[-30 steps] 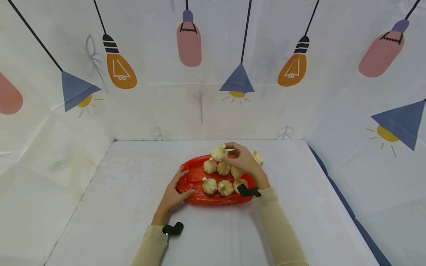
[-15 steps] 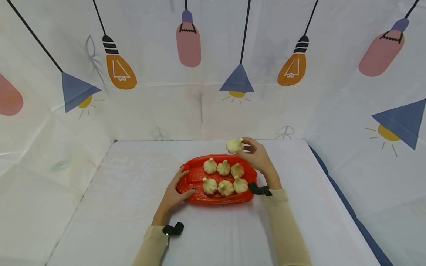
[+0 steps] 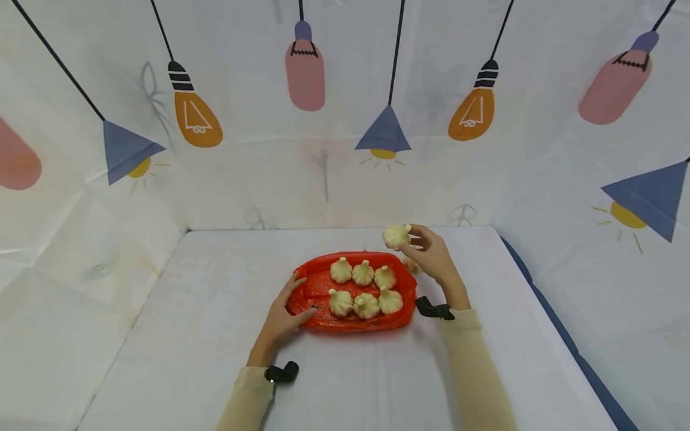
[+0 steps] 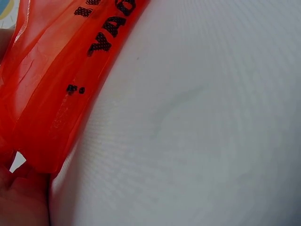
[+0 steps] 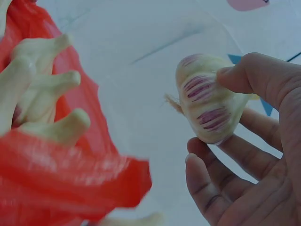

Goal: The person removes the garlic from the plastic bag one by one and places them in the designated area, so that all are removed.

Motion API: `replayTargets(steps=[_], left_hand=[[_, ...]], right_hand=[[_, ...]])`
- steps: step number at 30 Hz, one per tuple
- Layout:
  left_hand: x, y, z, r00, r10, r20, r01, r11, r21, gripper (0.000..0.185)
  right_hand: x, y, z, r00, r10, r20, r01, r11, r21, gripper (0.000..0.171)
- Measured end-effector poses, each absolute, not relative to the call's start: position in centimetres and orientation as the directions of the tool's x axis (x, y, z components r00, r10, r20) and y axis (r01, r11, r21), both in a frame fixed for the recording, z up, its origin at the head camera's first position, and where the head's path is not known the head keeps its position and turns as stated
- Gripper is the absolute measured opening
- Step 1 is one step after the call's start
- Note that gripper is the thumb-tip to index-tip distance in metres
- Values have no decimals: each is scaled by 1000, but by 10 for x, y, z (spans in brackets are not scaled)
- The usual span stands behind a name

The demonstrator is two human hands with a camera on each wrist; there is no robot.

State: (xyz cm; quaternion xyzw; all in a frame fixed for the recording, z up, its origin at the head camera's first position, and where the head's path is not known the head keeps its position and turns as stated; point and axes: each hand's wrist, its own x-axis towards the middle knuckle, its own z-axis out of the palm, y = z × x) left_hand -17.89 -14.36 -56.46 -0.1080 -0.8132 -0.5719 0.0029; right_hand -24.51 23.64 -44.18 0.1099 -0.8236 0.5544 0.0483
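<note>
My right hand [image 3: 433, 257] pinches a garlic bulb [image 3: 396, 237] between thumb and fingers, raised off the table just behind the right end of a red plastic-covered tray [image 3: 318, 281]. Purple streaks mark this bulb [image 5: 204, 99] in the right wrist view. Two rows of pale garlic bulbs [image 3: 363, 273] lie in the tray. Spanning the tray's left end, my left hand [image 3: 280, 314] holds it with the thumb at the front and fingers behind. Up close, the red plastic [image 4: 51, 103] carries black lettering. Another garlic bulb [image 3: 412, 266] lies outside the tray, partly hidden under my right hand.
The tray lies on a white table [image 3: 215, 335]. A pale backdrop [image 3: 259, 179] printed with lamps and bulbs rises behind the table and at both sides. Some dark blue cloth [image 3: 550, 323] runs along the table's right edge.
My right hand has moved right with the garlic bulb, from above the tray to beyond its back right corner. The left hand has stayed in place on the tray.
</note>
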Motion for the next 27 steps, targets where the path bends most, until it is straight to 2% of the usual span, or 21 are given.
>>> replayTargets(steps=[11,18,27], left_hand=[[-182,-143,-563,-973,180,144,194,305,932,77],[-183,-144,-564,-973,179,143,193,303,933,76],[-180,-144,-566,-978,171,121,170,314,934,76]], right_hand=[[-244,267,-453,-979,-69,191,-203,393,-897,54],[-232,273,-437,-986,-34,163,-163,401,-902,52],[-241,298,-472,-992,-8,129,-118,458,-881,55]])
